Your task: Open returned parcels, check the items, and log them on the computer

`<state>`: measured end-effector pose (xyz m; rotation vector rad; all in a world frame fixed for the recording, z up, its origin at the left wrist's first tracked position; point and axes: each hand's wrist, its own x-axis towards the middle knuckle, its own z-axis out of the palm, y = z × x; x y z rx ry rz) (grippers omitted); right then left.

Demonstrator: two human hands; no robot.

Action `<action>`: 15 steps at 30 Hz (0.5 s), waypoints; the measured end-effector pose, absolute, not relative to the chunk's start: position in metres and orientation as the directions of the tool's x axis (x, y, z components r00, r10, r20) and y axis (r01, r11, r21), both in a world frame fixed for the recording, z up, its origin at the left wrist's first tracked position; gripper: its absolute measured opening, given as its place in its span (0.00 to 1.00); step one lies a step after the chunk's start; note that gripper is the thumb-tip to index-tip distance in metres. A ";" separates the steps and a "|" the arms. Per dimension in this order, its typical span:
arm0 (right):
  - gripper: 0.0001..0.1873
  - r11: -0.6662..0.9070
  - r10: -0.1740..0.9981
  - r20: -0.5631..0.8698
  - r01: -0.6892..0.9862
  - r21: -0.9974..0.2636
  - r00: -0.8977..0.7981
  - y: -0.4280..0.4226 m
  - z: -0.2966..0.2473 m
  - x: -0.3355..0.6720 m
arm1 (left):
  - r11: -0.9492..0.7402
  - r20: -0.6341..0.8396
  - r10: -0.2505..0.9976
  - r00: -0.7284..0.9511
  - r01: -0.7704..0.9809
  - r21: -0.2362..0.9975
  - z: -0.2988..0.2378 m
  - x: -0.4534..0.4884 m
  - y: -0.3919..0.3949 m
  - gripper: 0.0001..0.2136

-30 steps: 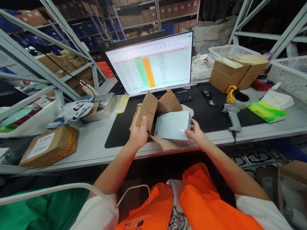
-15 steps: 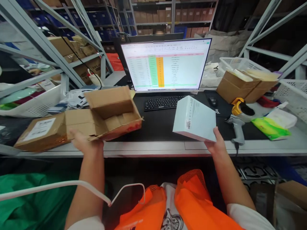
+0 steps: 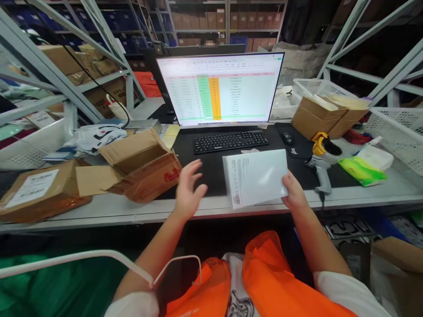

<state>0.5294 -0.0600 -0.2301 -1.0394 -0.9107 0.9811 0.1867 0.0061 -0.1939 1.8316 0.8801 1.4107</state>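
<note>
My right hand (image 3: 294,193) grips the right edge of a white box (image 3: 256,177) with a barcode label, held over the front of the black desk mat (image 3: 211,169). My left hand (image 3: 189,190) hovers open, fingers spread, just left of the white box and touches nothing. An opened brown cardboard box (image 3: 140,166) lies tipped on the desk to the left of that hand, its flaps spread out.
A monitor (image 3: 220,88) showing a spreadsheet stands behind a black keyboard (image 3: 230,141). A sealed labelled parcel (image 3: 38,191) lies at far left. A barcode scanner (image 3: 321,167), tape dispenser (image 3: 325,144), mouse (image 3: 287,138), brown boxes (image 3: 325,113) and white baskets (image 3: 401,127) fill the right side.
My left hand has set the opened cardboard box down on the desk and let go, moving right toward the white box. My right hand has turned the white box flatter and nearer.
</note>
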 end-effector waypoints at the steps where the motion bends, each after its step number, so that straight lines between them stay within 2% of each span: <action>1: 0.38 0.218 0.949 0.170 -0.164 -0.962 0.267 -0.061 -0.228 0.529 | -0.469 0.446 0.835 0.322 -0.007 0.883 -0.193 0.206 0.013 0.44; 3: 0.38 0.282 0.937 0.261 -0.061 -0.958 0.232 -0.062 -0.223 0.533 | -0.278 0.305 0.796 0.523 -0.130 0.952 -0.190 0.231 0.027 0.56; 5: 0.40 0.359 0.908 0.366 0.069 -0.931 0.203 -0.064 -0.219 0.541 | -0.265 0.281 0.756 0.591 -0.116 0.957 -0.189 0.243 0.037 0.62; 7: 0.45 0.399 0.884 0.436 0.213 -0.892 0.171 -0.067 -0.212 0.553 | -0.420 0.380 0.714 0.588 -0.074 0.905 -0.189 0.248 0.044 0.62; 10: 0.49 0.417 0.843 0.523 0.463 -0.782 0.125 -0.075 -0.199 0.569 | -0.613 0.516 0.567 0.642 -0.090 0.785 -0.192 0.254 0.055 0.60; 12: 0.46 0.443 0.791 0.608 0.618 -0.649 0.072 -0.080 -0.191 0.572 | -0.609 0.504 0.551 0.665 -0.093 0.788 -0.198 0.260 0.065 0.56; 15: 0.45 0.455 0.755 0.656 0.724 -0.519 -0.005 -0.078 -0.184 0.574 | -0.389 0.342 0.689 0.639 -0.072 0.918 -0.216 0.270 0.079 0.48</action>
